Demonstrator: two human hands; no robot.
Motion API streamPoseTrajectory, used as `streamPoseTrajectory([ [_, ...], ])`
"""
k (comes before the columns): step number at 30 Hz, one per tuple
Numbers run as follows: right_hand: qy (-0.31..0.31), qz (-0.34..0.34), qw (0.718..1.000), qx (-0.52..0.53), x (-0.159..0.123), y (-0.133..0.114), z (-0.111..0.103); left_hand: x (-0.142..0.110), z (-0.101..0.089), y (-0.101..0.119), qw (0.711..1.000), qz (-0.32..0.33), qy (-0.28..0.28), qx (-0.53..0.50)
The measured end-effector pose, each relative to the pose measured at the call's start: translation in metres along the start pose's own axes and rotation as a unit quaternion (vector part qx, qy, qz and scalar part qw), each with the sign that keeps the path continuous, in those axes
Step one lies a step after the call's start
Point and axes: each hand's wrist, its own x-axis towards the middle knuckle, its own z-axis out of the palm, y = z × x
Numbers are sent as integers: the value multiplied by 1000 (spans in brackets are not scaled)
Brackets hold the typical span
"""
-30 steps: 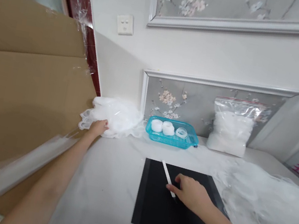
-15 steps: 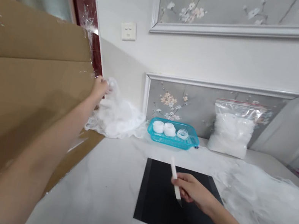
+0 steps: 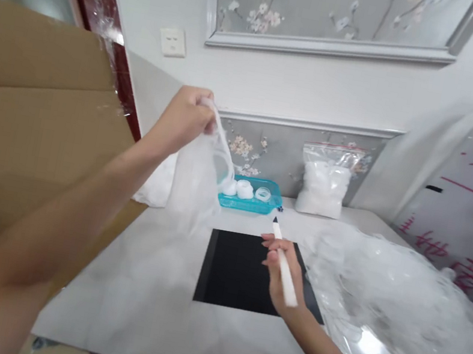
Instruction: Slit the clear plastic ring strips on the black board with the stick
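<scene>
My left hand (image 3: 193, 111) is closed on a piece of thin white mesh fabric (image 3: 195, 176), held up in the air left of the blue tray. A narrow white band of the fabric runs from my fingers down in front of the tray's left end. In my right hand (image 3: 283, 274) is a slim white pen-shaped tool (image 3: 286, 274), its dark pointed tip turned up and away from me. This hand is over the right part of a black rectangular mat (image 3: 241, 275) lying on the white table (image 3: 142, 295).
A blue plastic tray (image 3: 254, 206) with white rolls stands by the wall. Right of it is a zip bag (image 3: 324, 183) full of white material. Sheer white fabric (image 3: 399, 291) is heaped at right. Cardboard (image 3: 42, 57) rises at left, beside more white fabric (image 3: 157, 184).
My left hand has lifted a piece of mesh from the left pile and brought it right. The tool in my right hand has turned, its dark tip now pointing up. The view has shifted right.
</scene>
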Motion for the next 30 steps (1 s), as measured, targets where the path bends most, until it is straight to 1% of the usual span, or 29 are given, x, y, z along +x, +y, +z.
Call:
streamPoseTrajectory([
  [2,-4,-90,996,-28,-6,-16,3,-18,18,6,1000,-14,-21,-5],
  [3,-13,-119,992,-47,-10,-24,5,-27,26,8,999,-19,-33,-12],
  [4,-25,-130,989,-68,-14,-32,7,-36,34,9,998,-24,-47,-28],
  [6,-39,-100,989,-102,-20,-42,8,-49,44,9,994,-29,-79,-73],
  [8,-47,-36,994,-97,-24,-43,3,-56,48,6,986,-29,-108,-124],
  [10,-61,33,996,-52,-24,-35,-7,-57,46,-1,977,-38,-124,-167],
  [12,-82,82,993,2,-21,-19,-21,-55,40,-11,970,-67,-136,-190],
  [14,-92,102,990,25,-17,1,-33,-54,35,-21,965,-104,-142,-192],
  [17,-78,87,993,-3,-4,29,-46,-52,33,-36,967,-146,-129,-166],
  [19,-45,63,996,-31,15,45,-54,-47,36,-50,971,-166,-104,-136],
  [20,-24,49,998,-39,30,51,-58,-42,39,-58,973,-175,-89,-117],
  [22,22,13,998,-50,68,59,-69,-28,44,-77,976,-191,-61,-79],
  [24,49,-23,997,-49,113,59,-80,-8,47,-98,979,-191,-41,-56],
  [25,74,-62,994,-59,135,55,-85,2,49,-107,981,-185,-34,-46],
  [27,83,-136,983,-93,172,40,-93,19,51,-123,985,-168,-30,-34],
  [29,102,-186,969,-123,196,20,-97,27,51,-133,991,-119,-22,-52],
  [30,106,-206,964,-126,200,10,-99,26,51,-137,994,-88,-17,-69],
])
